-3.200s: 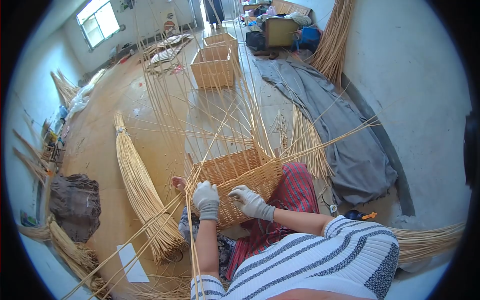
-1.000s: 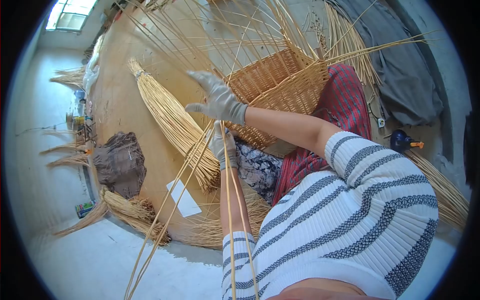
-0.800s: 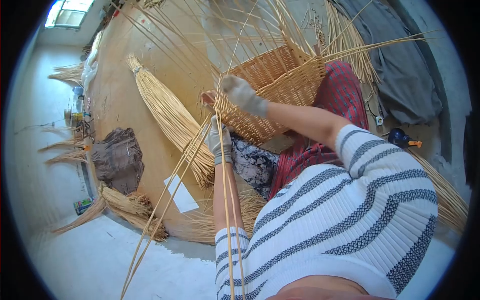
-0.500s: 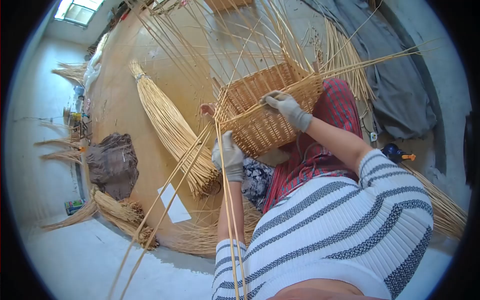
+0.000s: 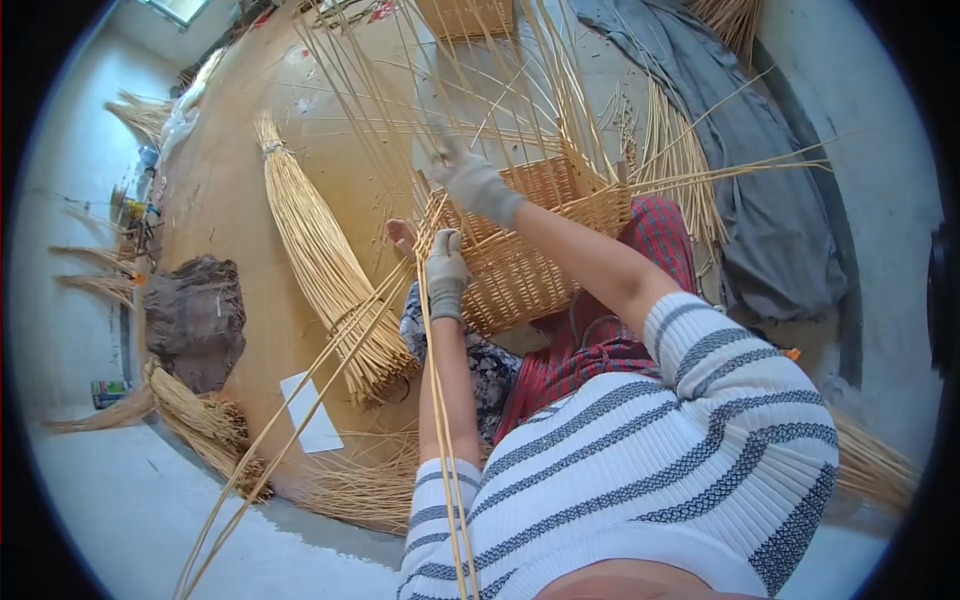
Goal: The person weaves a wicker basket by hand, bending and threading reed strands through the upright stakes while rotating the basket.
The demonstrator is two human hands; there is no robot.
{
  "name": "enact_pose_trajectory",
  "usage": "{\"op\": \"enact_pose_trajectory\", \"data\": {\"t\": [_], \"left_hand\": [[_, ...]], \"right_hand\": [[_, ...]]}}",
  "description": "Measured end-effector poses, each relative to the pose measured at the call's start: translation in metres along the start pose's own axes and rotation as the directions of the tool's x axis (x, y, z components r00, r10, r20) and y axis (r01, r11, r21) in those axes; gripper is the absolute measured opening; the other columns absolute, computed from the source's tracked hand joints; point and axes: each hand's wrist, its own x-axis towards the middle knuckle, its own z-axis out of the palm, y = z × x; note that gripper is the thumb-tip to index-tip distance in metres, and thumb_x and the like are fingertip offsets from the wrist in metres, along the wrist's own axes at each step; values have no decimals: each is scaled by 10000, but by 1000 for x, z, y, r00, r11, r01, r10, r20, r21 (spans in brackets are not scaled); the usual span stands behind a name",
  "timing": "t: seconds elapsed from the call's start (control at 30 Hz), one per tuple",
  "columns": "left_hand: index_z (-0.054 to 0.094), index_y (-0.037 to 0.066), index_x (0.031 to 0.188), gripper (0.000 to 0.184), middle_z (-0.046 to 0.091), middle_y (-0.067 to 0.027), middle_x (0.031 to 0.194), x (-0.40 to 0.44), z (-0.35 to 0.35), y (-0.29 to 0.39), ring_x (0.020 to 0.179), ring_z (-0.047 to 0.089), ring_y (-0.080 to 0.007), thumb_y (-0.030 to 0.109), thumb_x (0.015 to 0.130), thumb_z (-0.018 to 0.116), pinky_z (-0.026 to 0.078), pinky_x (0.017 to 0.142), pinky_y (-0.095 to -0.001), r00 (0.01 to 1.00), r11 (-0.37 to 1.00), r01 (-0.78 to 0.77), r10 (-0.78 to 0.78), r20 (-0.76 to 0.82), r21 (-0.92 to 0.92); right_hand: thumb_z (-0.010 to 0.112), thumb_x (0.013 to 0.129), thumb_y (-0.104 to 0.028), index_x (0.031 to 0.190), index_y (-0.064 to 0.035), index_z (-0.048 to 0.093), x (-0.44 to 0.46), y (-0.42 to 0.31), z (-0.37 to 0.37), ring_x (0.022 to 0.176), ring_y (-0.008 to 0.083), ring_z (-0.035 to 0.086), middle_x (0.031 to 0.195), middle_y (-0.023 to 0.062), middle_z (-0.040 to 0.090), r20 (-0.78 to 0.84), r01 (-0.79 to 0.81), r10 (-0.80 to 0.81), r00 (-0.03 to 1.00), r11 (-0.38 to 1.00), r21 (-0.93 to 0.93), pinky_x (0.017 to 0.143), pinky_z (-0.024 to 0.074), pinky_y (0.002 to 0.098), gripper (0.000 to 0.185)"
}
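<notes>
In the head view, the half-woven wicker basket (image 5: 525,275) sits tilted at your lap, against the red plaid cloth (image 5: 665,235) over your leg. Tall rods (image 5: 512,105) rise from its far side. Your gloved left hand (image 5: 446,262) is at the basket's near left corner, its fingers curled in close beside the long rods (image 5: 437,385) that run down over your left forearm; what exactly they pinch is hidden. Your gloved right hand (image 5: 470,180) is above the basket's left end, its fingers reaching out but blurred, so you cannot tell whether they hold a rod. More rods slant from that corner to the lower left.

On the floor (image 5: 225,220) to your left lie a tied bundle of rods (image 5: 320,250), a white sheet (image 5: 311,412) and a crumpled brown cloth (image 5: 195,325). To your right, a gray cloth (image 5: 775,225) lies beside loose rods (image 5: 680,155). A second basket (image 5: 467,18) stands ahead, cut off by the top edge.
</notes>
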Motion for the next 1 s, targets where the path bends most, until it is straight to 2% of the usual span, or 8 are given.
{"op": "enact_pose_trajectory", "data": {"t": [0.17,0.47,0.6,0.67,0.73,0.83,0.93,1.0], "left_hand": [[651,101,948,176,659,-36,823,-14,5,13,554,669,-162,270,995,626,542,450,-317,995,886,94,-69,71,-455],[630,7,804,295,663,-64,708,-22,20,17,526,628,-140,258,919,734,467,493,-276,974,953,144,-185,-134,-267],[626,-31,970,183,696,-177,926,-24,16,86,567,666,-309,151,955,637,538,588,-382,482,762,-533,631,-607,369],[613,-28,1019,261,678,-184,875,-33,22,105,581,679,-319,227,965,626,554,608,-400,996,996,-77,80,42,-50],[613,-7,1048,347,673,-166,855,3,53,58,584,692,-286,334,984,600,556,589,-379,948,1000,-19,18,316,-1],[626,0,1075,441,697,-114,895,-16,48,78,560,696,-211,430,996,570,548,509,-341,948,989,148,-141,286,-2],[634,-12,1011,469,686,-93,859,-11,52,75,537,686,-201,454,984,585,536,470,-319,925,944,294,-241,294,-150],[634,-5,978,443,671,-76,795,-10,53,77,533,681,-183,438,968,623,524,453,-297,928,932,298,-233,292,-204]], "right_hand": [[464,1070,-207,1093,-70,520,-106,154,-34,919,223,717,848,50,640,-98,167,-138,986,701,693,536,534,280,150],[608,968,-42,1001,-68,644,-123,93,-43,820,131,664,857,30,667,-59,255,-282,958,733,630,693,541,279,56],[643,948,-61,1016,-84,639,-93,148,-105,778,114,647,872,34,681,-215,-202,374,902,807,556,672,527,255,72],[651,943,-66,1029,-95,638,-118,152,-108,778,112,647,894,40,689,-257,-316,499,828,793,521,662,522,246,92],[637,956,-77,1091,-100,608,-95,124,-93,778,102,644,926,56,697,-335,-37,336,880,753,657,651,514,232,140],[532,971,23,1453,-75,419,-21,90,-71,963,177,678,1130,140,669,-201,493,-495,845,868,-66,772,570,333,504],[476,950,72,1540,-87,309,7,55,-68,929,181,677,1066,129,679,-16,423,-494,869,759,-495,788,568,363,633],[502,948,31,1514,-82,333,-14,55,-92,866,186,671,1023,116,690,-68,191,-191,979,757,624,778,571,354,601]]}}
